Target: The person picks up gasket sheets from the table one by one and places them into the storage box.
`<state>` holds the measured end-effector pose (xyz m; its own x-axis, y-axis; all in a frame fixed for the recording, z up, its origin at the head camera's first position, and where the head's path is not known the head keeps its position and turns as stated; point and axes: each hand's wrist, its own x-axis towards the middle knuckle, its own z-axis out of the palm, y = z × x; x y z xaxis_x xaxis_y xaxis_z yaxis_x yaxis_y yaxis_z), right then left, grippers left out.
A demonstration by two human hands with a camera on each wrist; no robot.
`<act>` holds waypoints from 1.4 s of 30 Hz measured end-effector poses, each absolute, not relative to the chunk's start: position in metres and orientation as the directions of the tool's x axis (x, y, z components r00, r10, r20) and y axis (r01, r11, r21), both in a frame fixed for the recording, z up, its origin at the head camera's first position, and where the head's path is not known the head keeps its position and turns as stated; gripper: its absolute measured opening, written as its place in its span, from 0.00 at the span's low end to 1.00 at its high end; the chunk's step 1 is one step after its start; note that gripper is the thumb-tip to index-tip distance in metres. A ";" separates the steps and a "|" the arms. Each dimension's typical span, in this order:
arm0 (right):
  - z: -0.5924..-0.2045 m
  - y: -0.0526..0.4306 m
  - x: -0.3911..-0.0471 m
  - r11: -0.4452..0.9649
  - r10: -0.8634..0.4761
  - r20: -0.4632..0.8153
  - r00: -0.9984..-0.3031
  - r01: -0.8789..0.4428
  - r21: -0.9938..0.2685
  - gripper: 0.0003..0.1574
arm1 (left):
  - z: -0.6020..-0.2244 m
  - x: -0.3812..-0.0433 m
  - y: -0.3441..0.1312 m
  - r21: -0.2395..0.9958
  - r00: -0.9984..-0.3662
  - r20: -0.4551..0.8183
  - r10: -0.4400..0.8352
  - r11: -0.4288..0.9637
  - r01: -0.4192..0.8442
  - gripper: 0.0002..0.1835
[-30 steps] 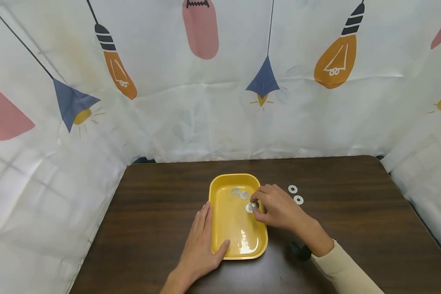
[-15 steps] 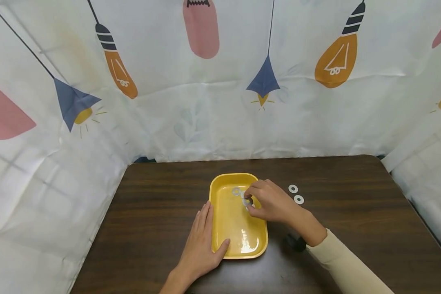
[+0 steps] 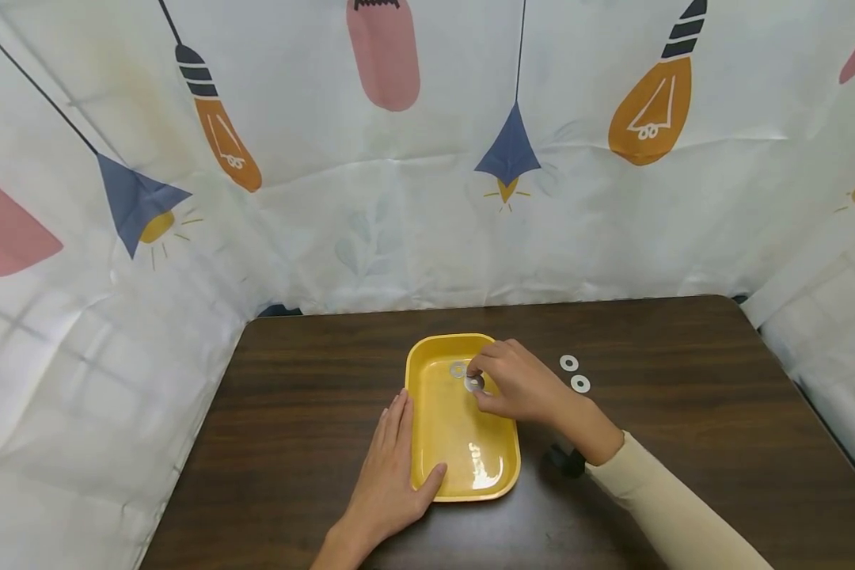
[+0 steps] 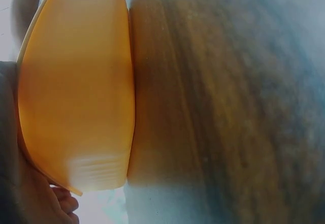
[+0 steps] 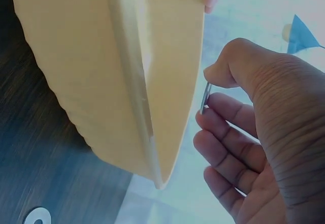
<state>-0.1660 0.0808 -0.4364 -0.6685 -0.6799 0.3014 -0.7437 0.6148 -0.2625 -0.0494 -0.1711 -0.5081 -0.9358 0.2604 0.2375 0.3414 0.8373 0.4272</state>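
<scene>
A flat metal washer (image 5: pixel 205 98), seen edge-on in the right wrist view, is pinched between the thumb and fingers of my right hand (image 3: pixel 520 384). That hand is over the upper right part of the yellow tray (image 3: pixel 463 451). Another washer (image 3: pixel 457 370) lies on the tray floor to its left. Around the pinched one, overlapping pale shapes make it hard to tell what lies beneath. My left hand (image 3: pixel 392 467) rests along the tray's left side with straight fingers, its thumb over the near rim. The left wrist view shows the tray's outer wall.
Two loose washers, a farther one (image 3: pixel 568 362) and a nearer one (image 3: pixel 580 384), lie on the dark wooden table (image 3: pixel 313 396) right of the tray. A patterned white cloth (image 3: pixel 427 237) hangs behind the table. A black object (image 3: pixel 566 461) is at my right wrist.
My right hand has moved left and away from me over the tray, carrying the pinched washer toward the ones lying there. The left hand and tray have stayed in place.
</scene>
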 end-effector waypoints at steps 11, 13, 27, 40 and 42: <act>-0.429 0.077 -0.166 0.611 -0.692 0.266 -0.671 -0.741 -0.279 0.10 | -0.506 -0.049 -0.172 0.409 -0.931 0.248 0.267 0.843 0.350 0.57; -0.429 0.076 -0.167 0.606 -0.695 0.272 -0.666 -0.746 -0.277 0.10 | -0.506 -0.049 -0.172 0.409 -0.932 0.246 0.265 0.844 0.348 0.57; -0.432 0.076 -0.165 0.659 -0.664 0.166 -0.729 -0.676 -0.329 0.20 | -0.506 -0.049 -0.169 0.419 -0.934 0.244 0.261 0.840 0.344 0.57; -0.434 0.108 -0.156 0.713 -0.574 0.218 -0.789 -0.613 -0.339 0.24 | -0.505 -0.047 -0.170 0.430 -0.950 0.202 0.238 0.850 0.305 0.58; -0.435 0.113 -0.156 0.718 -0.567 0.229 -0.791 -0.611 -0.335 0.24 | -0.505 -0.047 -0.170 0.433 -0.952 0.197 0.234 0.851 0.299 0.58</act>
